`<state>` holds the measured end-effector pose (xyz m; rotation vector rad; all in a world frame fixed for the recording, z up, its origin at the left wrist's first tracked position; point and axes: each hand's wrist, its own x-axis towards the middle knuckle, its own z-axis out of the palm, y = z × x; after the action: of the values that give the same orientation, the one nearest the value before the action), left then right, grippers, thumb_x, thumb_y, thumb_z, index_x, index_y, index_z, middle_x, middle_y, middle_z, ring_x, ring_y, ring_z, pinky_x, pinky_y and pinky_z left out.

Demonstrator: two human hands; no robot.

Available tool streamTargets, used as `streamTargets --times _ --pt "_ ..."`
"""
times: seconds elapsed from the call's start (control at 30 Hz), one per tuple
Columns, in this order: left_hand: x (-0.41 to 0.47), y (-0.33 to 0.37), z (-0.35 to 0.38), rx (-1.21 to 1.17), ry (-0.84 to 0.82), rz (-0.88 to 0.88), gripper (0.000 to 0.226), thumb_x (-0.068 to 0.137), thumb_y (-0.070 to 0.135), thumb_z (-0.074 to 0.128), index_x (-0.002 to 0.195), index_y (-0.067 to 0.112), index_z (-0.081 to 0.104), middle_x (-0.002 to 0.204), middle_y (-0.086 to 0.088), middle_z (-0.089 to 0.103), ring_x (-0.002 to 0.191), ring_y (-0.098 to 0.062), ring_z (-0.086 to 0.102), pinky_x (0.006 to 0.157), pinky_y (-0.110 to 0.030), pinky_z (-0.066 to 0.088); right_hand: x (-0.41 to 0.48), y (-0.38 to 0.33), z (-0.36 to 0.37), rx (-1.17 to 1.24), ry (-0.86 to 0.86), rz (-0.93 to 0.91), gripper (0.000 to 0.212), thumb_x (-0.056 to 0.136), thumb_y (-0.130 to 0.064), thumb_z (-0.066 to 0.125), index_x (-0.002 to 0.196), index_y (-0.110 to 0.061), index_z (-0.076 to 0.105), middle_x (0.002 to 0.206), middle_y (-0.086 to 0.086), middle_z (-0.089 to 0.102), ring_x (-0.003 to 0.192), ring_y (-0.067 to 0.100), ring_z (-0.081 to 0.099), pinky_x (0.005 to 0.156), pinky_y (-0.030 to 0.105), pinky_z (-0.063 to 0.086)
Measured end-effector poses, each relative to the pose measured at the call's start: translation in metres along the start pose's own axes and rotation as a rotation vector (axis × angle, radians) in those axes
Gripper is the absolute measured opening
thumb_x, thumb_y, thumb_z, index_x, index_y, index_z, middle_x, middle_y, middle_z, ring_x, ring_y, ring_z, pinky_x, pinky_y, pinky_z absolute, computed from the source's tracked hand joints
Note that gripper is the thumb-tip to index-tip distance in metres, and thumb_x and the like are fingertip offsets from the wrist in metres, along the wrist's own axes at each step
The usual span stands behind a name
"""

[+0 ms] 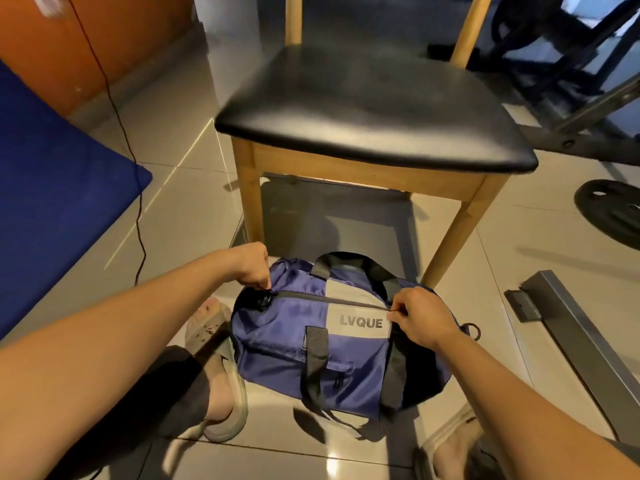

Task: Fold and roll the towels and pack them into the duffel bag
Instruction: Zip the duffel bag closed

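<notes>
Tiles point(190, 209) gleam, bag point(284, 327) sitting just before the chair point(374, 109) (blue mat point(52, 188) at left); left hand point(251, 263) pinches the zip point(325, 299) at one end, right hand point(422, 317) pinches the other.

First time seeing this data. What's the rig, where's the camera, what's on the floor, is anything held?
No robot here: a person works with bare hands, filmed by one wide-angle camera worn on the head, looking down. A blue and grey duffel bag lies on the tiled floor in front of a wooden chair. The left hand pinches the bag's end; the right hand pinches the zipper further along, which looks closed between them. No towels show. A blue mat lies left, a weight plate right.
</notes>
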<state>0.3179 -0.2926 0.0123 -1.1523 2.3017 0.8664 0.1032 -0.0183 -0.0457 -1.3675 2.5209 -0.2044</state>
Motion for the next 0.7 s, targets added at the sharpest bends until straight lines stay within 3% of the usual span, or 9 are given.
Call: streamTargets --times 0.2,0.33,0.4,0.53,0.7 --pt "-0.013 -0.024 -0.010 -0.066 0.103 -0.025 0.016 0.083 0.009 0.078 0.071 0.007 0.067 0.068 -0.007 0.066 0.061 -0.018 0.057 0.051 -0.025 0.043 0.001 -0.011 -0.011 -0.110 -0.027 -0.009 0.011 0.092 -0.037 0.070 0.089 -0.027 0.075 0.094 -0.004 0.074 0.084 0.021 0.067 0.069 0.029 0.047" --pt "-0.019 -0.028 -0.002 -0.090 0.182 -0.016 0.015 0.082 0.010 0.079 0.074 0.009 0.067 0.074 -0.006 0.067 0.074 -0.021 0.066 0.056 -0.027 0.046 -0.002 -0.016 -0.013 -0.115 -0.044 0.058 0.012 0.092 -0.038 0.070 0.089 -0.026 0.074 0.093 -0.002 0.074 0.083 0.022 0.066 0.071 0.032 0.051" --pt "-0.017 -0.032 0.004 -0.205 0.207 -0.030 0.010 0.082 0.008 0.078 0.078 0.005 0.069 0.079 -0.010 0.070 0.078 -0.025 0.068 0.062 -0.032 0.051 -0.005 -0.018 -0.012 -0.079 -0.061 0.111 0.012 0.091 -0.037 0.071 0.087 -0.026 0.072 0.089 -0.002 0.073 0.079 0.022 0.065 0.068 0.031 0.050" --pt "-0.024 -0.033 0.011 -0.494 0.191 -0.098 0.006 0.084 0.000 0.076 0.083 0.000 0.069 0.080 -0.014 0.065 0.070 -0.023 0.063 0.059 -0.030 0.051 -0.011 -0.024 -0.018 -0.020 -0.066 0.165 0.016 0.090 -0.032 0.073 0.078 -0.024 0.066 0.078 -0.001 0.065 0.072 0.022 0.060 0.058 0.025 0.038" --pt "-0.045 -0.024 0.012 -0.318 0.256 -0.127 0.013 0.081 -0.002 0.073 0.091 -0.002 0.066 0.086 -0.017 0.068 0.080 -0.029 0.069 0.066 -0.036 0.056 -0.021 -0.040 -0.023 -0.116 -0.070 0.155 0.015 0.088 -0.028 0.070 0.086 -0.014 0.075 0.089 0.006 0.075 0.080 0.028 0.068 0.064 0.030 0.048"
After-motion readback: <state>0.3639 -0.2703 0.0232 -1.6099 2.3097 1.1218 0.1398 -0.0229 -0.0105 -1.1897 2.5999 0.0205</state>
